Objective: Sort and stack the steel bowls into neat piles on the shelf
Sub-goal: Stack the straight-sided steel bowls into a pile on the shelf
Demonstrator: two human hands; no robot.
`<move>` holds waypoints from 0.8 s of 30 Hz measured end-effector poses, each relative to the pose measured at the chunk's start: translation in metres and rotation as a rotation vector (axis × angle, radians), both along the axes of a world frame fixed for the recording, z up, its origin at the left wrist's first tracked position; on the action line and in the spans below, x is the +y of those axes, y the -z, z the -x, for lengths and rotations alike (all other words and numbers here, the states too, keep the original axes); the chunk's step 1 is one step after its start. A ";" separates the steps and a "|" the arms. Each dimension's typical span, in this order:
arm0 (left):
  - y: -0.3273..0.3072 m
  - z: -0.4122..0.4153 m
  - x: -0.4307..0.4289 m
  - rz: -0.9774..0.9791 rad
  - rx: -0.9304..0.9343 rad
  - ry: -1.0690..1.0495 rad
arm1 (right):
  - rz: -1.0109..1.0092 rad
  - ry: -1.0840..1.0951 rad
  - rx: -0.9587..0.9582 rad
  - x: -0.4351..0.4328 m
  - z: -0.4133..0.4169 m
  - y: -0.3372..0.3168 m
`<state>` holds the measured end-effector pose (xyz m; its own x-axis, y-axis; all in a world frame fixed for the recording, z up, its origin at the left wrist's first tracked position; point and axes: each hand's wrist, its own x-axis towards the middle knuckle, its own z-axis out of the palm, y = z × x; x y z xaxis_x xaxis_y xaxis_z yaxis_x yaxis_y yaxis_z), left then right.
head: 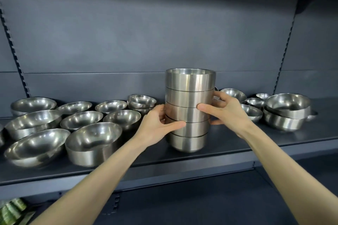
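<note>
A tall pile of several nested steel bowls [190, 95] stands upright in the middle of the dark shelf [228, 144]. My left hand [157, 124] grips the pile's lower left side, thumb across the front. My right hand [226, 109] grips its right side a little higher, thumb on the front. Several loose round bowls [91, 139] lie spread over the shelf to the left. On the right sits a short pile of two wide bowls [287, 111], with small bowls [252, 111] behind my right hand.
The shelf's grey back panel [146, 42] rises behind the bowls, with slotted uprights at both sides. The shelf's front edge [182, 171] runs under my forearms. Something green [12, 210] shows on a lower level at the bottom left.
</note>
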<state>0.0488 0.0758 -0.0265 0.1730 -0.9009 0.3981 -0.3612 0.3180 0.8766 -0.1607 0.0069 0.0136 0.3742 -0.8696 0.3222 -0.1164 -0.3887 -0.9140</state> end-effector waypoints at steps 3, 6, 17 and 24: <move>0.003 0.018 -0.021 0.015 0.002 -0.023 | -0.008 -0.013 -0.013 -0.021 0.017 -0.001; 0.006 0.034 -0.045 0.015 0.026 -0.049 | 0.003 -0.022 -0.019 -0.045 0.030 -0.001; 0.008 0.067 -0.105 0.017 0.031 -0.132 | -0.006 -0.079 -0.002 -0.126 0.052 0.000; 0.005 0.067 -0.114 0.031 0.020 -0.136 | 0.002 -0.092 0.002 -0.147 0.047 0.003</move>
